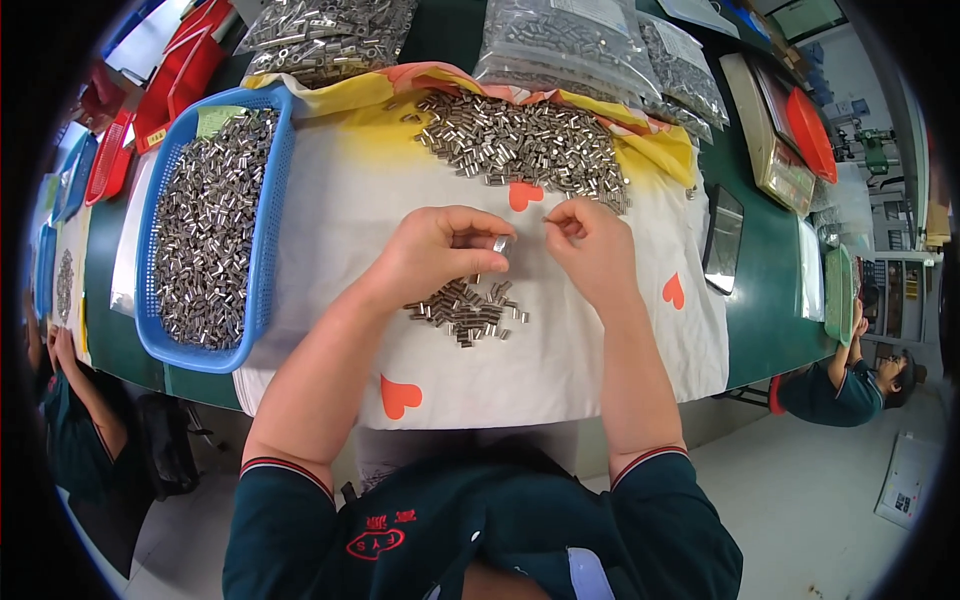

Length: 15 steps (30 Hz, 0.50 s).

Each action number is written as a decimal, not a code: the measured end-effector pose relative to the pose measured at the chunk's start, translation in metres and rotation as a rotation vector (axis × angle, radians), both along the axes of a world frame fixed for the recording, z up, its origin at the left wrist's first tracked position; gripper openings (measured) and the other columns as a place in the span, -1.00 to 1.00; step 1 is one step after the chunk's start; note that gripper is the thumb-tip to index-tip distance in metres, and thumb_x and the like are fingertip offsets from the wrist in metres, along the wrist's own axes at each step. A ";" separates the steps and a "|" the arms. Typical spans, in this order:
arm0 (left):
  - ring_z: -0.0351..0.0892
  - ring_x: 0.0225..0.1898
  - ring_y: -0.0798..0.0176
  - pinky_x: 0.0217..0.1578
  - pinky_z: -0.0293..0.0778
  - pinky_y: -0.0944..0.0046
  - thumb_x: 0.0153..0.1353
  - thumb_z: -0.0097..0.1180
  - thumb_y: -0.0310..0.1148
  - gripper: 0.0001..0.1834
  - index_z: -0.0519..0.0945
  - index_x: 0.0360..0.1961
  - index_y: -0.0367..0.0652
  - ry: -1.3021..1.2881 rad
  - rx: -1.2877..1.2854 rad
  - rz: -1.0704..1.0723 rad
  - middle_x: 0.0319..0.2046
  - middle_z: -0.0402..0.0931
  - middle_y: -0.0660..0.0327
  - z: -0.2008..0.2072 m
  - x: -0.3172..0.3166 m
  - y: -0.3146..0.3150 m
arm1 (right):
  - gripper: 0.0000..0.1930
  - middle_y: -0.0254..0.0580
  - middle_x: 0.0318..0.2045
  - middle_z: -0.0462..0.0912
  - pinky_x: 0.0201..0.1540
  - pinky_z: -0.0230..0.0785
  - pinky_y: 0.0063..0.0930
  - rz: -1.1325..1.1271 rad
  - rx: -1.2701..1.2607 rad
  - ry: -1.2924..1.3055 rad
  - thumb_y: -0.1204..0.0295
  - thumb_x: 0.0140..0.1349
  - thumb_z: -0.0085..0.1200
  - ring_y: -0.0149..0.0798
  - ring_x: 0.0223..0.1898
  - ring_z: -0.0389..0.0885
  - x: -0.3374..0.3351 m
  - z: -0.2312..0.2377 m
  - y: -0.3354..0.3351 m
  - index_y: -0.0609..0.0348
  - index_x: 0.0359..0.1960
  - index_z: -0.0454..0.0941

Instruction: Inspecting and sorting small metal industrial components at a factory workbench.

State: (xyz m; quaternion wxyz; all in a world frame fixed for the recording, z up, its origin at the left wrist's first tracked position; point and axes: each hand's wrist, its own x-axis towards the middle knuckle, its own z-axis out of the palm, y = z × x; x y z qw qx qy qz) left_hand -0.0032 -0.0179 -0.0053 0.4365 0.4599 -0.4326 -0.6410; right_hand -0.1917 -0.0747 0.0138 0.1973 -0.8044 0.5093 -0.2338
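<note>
Between the thumb and fingers of my left hand (447, 245) is a small shiny metal sleeve (501, 243). My right hand (592, 245) is just to its right, apart from it, with thumb and fingertips pinched together; whatever they hold, if anything, is too small to make out. Below my left hand lies a small pile of metal sleeves (470, 312) on the white cloth (560, 370) with red hearts. A larger heap of the same sleeves (530, 145) spreads beyond my hands, against the cloth's yellow far edge.
At the left stands a blue plastic basket (268, 290) full of small metal sleeves. Bulging clear bags (570, 45) of metal parts line the far side. A dark phone-like device (723, 240) lies right of the cloth. Other people (845, 385) sit at both sides.
</note>
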 end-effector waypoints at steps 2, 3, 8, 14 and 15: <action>0.40 -0.45 0.56 -0.43 0.38 0.55 -0.08 0.23 -0.54 -0.70 0.55 -0.23 -0.29 0.042 0.025 0.024 -0.48 0.45 0.37 0.003 -0.001 0.000 | -0.93 -0.32 -0.51 0.53 -0.36 0.33 -0.58 0.110 0.398 -0.383 0.58 -0.08 0.06 -0.42 -0.46 0.48 0.002 0.011 0.011 0.22 -0.49 0.49; 0.40 -0.45 0.56 -0.42 0.38 0.55 -0.07 0.23 -0.54 -0.70 0.54 -0.23 -0.30 0.083 0.047 0.035 -0.48 0.45 0.37 0.005 -0.002 0.000 | -0.93 -0.32 -0.51 0.53 -0.36 0.33 -0.58 0.110 0.398 -0.382 0.58 -0.08 0.06 -0.42 -0.46 0.48 0.004 0.011 0.014 0.22 -0.49 0.49; 0.42 -0.43 0.54 -0.41 0.39 0.53 -0.06 0.22 -0.53 -0.69 0.54 -0.22 -0.32 0.078 0.019 0.012 -0.45 0.49 0.34 -0.002 0.002 0.000 | -0.91 -0.31 -0.52 0.53 -0.37 0.34 -0.60 0.244 0.311 -0.399 0.64 -0.11 0.06 -0.42 -0.46 0.49 0.013 0.011 0.022 0.24 -0.52 0.48; 0.44 -0.42 0.52 -0.38 0.41 0.51 -0.08 0.24 -0.51 -0.70 0.57 -0.24 -0.29 -0.180 -0.075 0.064 -0.45 0.52 0.31 -0.002 -0.006 0.001 | -0.91 -0.19 -0.55 0.49 -0.48 0.34 -0.39 0.275 -0.202 -0.153 0.60 -0.18 0.07 -0.15 -0.51 0.46 0.018 0.001 0.026 0.20 -0.59 0.43; 0.44 -0.42 0.52 -0.38 0.41 0.51 -0.09 0.25 -0.51 -0.70 0.58 -0.25 -0.28 -0.253 -0.125 0.075 -0.46 0.52 0.32 -0.001 -0.007 0.000 | -0.91 -0.19 -0.55 0.49 -0.48 0.34 -0.39 0.274 -0.204 -0.152 0.60 -0.18 0.07 -0.15 -0.51 0.46 0.017 0.001 0.025 0.20 -0.59 0.43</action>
